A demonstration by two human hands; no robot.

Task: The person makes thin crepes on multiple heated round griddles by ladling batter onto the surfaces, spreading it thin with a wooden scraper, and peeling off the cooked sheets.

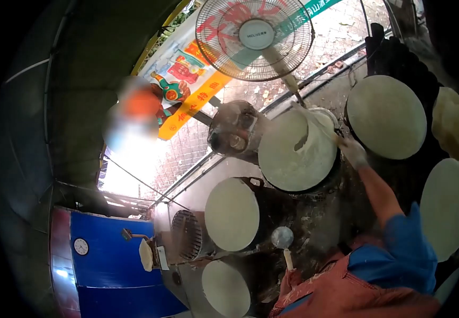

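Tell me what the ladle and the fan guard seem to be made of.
Ladle: bowl likely metal, from its dull gray sheen; handle probably matte wood, given its tan color. Fan guard: probably coated metal wire, by its thin dark bars.

The dark, stained floor [314, 217] is seen partly covered by round griddles [257, 182], on which pale, thin sheets [232, 214] are spread. A soot-marked metal drum [224, 119] and a ribbed, round metal cage [187, 233] are placed near them, towards the floor's paler side.
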